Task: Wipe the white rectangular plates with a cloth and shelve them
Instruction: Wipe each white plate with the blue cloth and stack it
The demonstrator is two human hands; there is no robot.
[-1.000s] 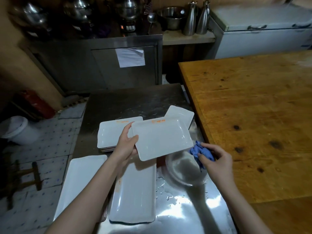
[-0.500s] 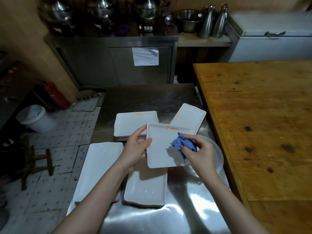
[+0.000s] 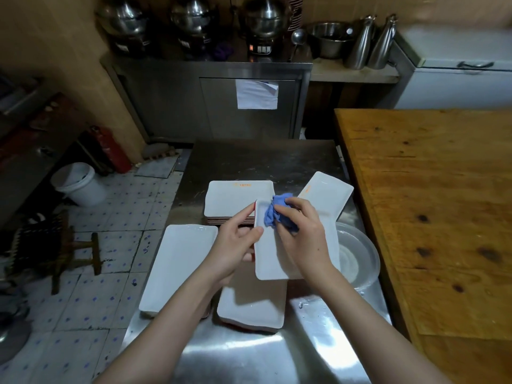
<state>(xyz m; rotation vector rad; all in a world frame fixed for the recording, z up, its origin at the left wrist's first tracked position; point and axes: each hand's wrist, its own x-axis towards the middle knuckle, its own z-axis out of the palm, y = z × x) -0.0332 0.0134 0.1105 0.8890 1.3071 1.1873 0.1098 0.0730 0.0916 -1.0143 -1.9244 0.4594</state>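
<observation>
A white rectangular plate [image 3: 270,256] is held above the steel desk [image 3: 257,159], its long side running away from the person. The left hand [image 3: 235,245] pinches its left edge, thumb on top and fingers underneath. The right hand [image 3: 302,236] has its fingers curled round a bunched blue cloth [image 3: 273,213] and presses it onto the far end of the plate.

Under the held plate, nearer the person, another white plate [image 3: 249,306] lies on a low stack on the desk. To its left a long white plate [image 3: 177,267] lies at the desk's left edge. Behind the hands sits a stack of plates [image 3: 235,200] with an orange mark on the top one's far rim, and to its right one more plate [image 3: 329,195] lies at an angle. A clear bowl [image 3: 357,253] sits just right of the held plate, with water drops on the steel near it.

A wooden desk [image 3: 429,203] stands against the right side of the steel one. Beyond is a steel cabinet [image 3: 171,106] with a sheet of paper [image 3: 256,94] on its door and pots [image 3: 194,20] on top. To the left, a white bucket [image 3: 79,184] and a red fire extinguisher [image 3: 110,151] stand on the tiled floor [image 3: 91,300].
</observation>
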